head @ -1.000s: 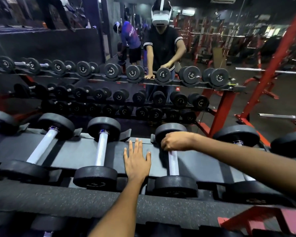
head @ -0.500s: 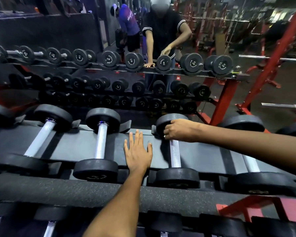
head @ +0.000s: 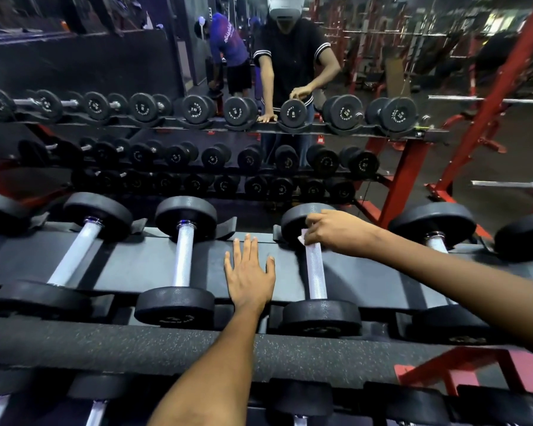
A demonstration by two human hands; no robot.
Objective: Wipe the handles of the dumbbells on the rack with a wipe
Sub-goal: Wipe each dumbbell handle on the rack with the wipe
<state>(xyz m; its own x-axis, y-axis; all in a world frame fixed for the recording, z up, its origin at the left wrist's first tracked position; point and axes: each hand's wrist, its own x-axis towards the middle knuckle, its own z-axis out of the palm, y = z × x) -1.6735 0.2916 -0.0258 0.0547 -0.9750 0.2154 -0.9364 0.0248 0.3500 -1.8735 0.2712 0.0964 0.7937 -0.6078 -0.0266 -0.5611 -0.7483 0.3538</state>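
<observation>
While my right hand (head: pixel 336 232) pinches a small white wipe (head: pixel 303 238) against the far end of a knurled silver handle (head: pixel 316 272), my left hand (head: pixel 249 276) lies flat, fingers straight, on the smooth dark grey rack (head: pixel 136 265) just left of it. That dumbbell (head: pixel 319 265) has round matte black heads w/ a pebbled face. Left of my flat hand sits another dumbbell (head: pixel 180 265), same shape. Nearer me runs a speckled rubber rail (head: pixel 105 345). Beyond the grip, a mirror (head: pixel 74 72) reflects the rack.

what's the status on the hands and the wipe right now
Right hand pinches wipe at far end of dumbbell handle. Left hand flat on rack shelf, open. Nothing blocking the handle.
</observation>
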